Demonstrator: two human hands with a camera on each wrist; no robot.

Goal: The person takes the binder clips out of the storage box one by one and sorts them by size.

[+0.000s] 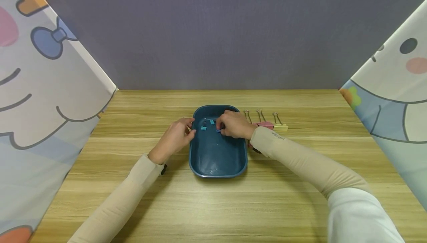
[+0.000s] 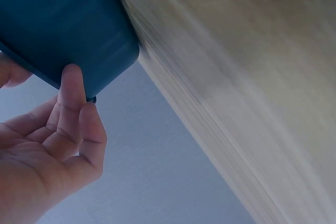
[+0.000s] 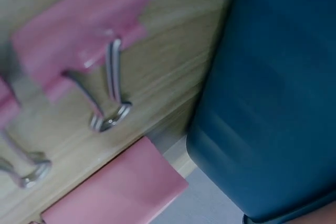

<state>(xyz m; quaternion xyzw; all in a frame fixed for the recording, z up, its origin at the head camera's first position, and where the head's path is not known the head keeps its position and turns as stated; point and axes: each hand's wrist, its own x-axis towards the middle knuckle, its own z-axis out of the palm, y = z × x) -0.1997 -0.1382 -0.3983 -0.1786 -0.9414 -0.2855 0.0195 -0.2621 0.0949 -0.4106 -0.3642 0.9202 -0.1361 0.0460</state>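
Observation:
A deep blue plastic tray (image 1: 218, 161) with rounded corners stands on the table. My left hand (image 1: 175, 135) holds its left rim, and in the left wrist view the fingers (image 2: 72, 85) lie against the outer wall. Inside the tray, my right hand (image 1: 235, 124) pinches a small blue binder clip (image 1: 218, 131), mostly covered by the fingers. Two light-blue binder clips, one nearer (image 1: 203, 128) and one farther back (image 1: 211, 122), lie loose on the tray floor. In the right wrist view only a sliver of the right hand shows at the bottom right corner.
Right of the tray lie pink binder clips (image 1: 265, 125) and a yellow binder clip (image 1: 281, 127), wire handles pointing away. The right forearm partly hides this group. A large pink clip (image 3: 84, 30) is close beside the tray wall. A grey panel (image 1: 220, 31) rises behind the wooden table (image 1: 150, 105).

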